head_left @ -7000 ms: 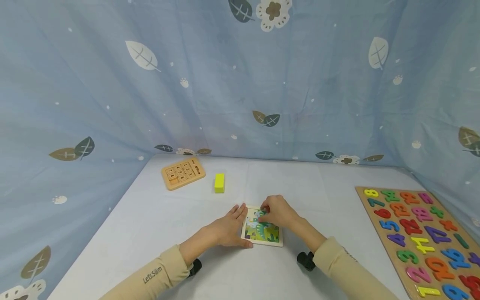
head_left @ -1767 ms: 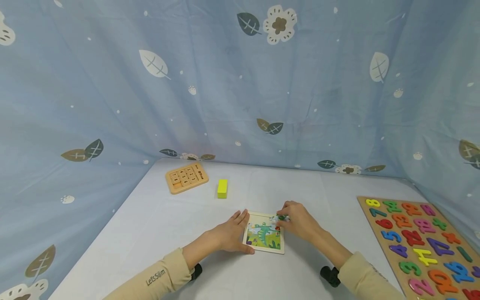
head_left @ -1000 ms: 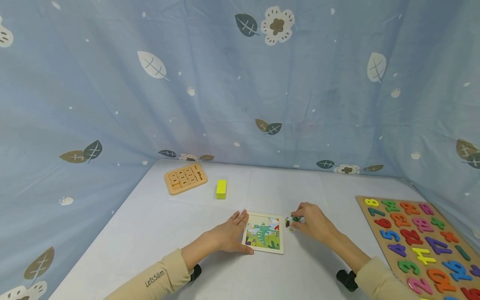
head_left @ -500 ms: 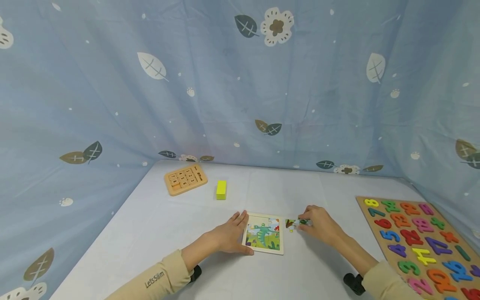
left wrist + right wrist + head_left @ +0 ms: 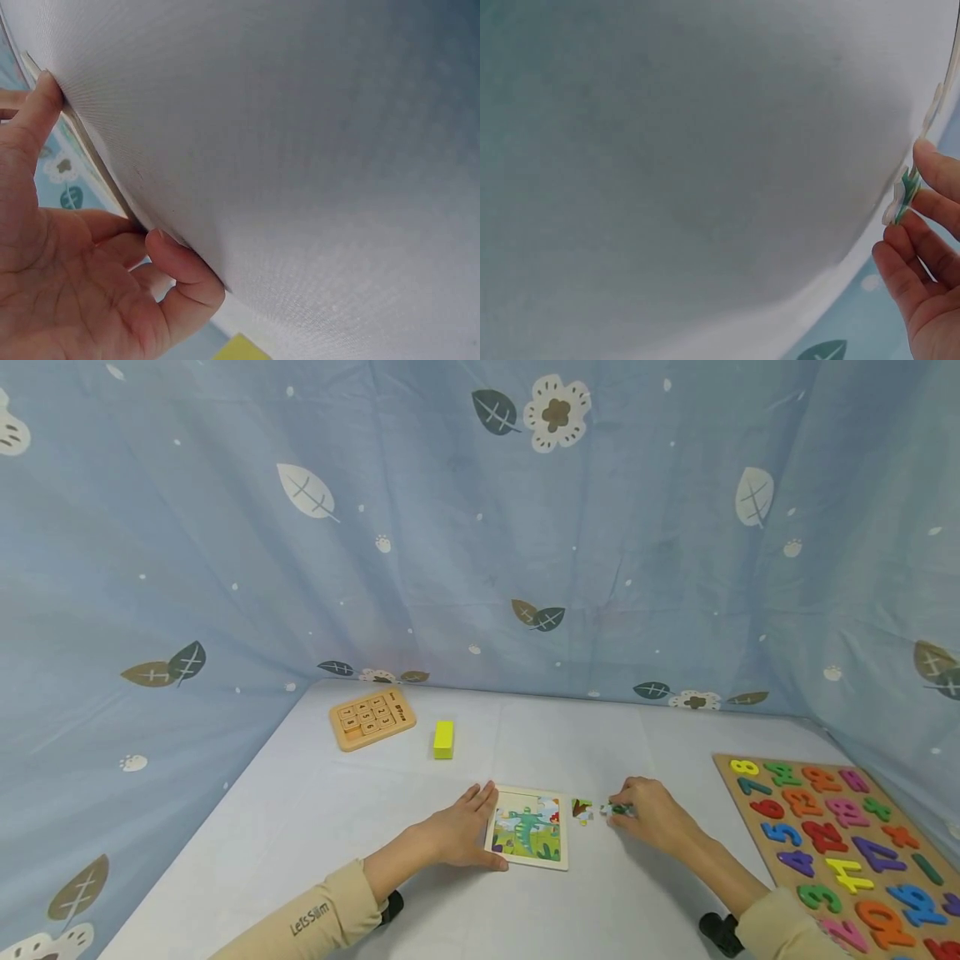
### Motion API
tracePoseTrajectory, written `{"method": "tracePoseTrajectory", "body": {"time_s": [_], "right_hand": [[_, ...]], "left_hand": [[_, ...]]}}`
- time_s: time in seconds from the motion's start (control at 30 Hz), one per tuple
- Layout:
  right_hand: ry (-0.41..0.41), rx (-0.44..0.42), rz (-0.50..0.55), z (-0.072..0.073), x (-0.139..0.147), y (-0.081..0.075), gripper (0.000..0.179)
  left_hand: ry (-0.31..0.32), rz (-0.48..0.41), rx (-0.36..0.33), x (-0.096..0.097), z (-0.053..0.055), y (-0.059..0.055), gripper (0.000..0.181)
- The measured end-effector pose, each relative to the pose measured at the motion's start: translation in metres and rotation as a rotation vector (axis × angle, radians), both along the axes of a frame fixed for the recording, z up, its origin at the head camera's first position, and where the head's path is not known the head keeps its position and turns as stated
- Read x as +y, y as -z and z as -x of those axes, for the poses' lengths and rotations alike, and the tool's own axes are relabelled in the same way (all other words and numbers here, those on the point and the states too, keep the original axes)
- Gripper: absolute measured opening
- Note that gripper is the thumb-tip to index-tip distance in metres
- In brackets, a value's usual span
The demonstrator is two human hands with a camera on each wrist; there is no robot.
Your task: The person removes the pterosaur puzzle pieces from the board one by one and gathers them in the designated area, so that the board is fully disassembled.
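Observation:
A small jigsaw tray (image 5: 565, 837) with a green dinosaur picture lies on the table; a pale bare patch shows at its upper left. My left hand (image 5: 459, 828) rests along its left side, fingers at the far corner and thumb at the near one. The left wrist view shows the fingertips at the tray's edge (image 5: 101, 166). To the right, my right hand (image 5: 654, 814) pinches a green-and-white puzzle piece (image 5: 905, 193) between thumb and fingers, low at the table. Between tray and right hand lies a brown-and-green puzzle piece (image 5: 581, 811).
A wooden number slide puzzle (image 5: 372, 719) sits at the back left, with a yellow block (image 5: 443, 740) beside it. On the right stands a large board (image 5: 780, 852) of coloured numbers. A blue patterned curtain (image 5: 480, 527) surrounds the table's back and sides.
My right hand has moved from over the tray to the right with puzzle pieces. A brown-and-green piece now lies apart from it on the table. My left hand has stayed on the tray.

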State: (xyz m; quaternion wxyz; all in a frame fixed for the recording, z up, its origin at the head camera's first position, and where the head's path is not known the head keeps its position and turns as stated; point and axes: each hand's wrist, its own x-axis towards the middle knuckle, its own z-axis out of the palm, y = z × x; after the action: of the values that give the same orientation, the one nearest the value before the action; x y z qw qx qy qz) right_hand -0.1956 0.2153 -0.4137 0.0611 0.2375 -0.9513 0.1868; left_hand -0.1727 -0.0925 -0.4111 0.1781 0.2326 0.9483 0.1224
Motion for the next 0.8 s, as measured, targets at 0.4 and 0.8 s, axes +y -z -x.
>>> {"method": "tracePoseTrajectory", "body": {"time_s": [0.4,0.8], "right_hand": [[0.018,-0.111,0.042,0.0047,0.0004,0.0007,0.021],[0.071,-0.245,0.056,0.0089,-0.0029,-0.0036,0.026]], "left_hand": [[-0.007,0.010,-0.005,-0.0003,0.0000,-0.0013,0.105],[-0.006,0.008,-0.019,-0.0010,-0.0001,-0.0033,0.105]]}}
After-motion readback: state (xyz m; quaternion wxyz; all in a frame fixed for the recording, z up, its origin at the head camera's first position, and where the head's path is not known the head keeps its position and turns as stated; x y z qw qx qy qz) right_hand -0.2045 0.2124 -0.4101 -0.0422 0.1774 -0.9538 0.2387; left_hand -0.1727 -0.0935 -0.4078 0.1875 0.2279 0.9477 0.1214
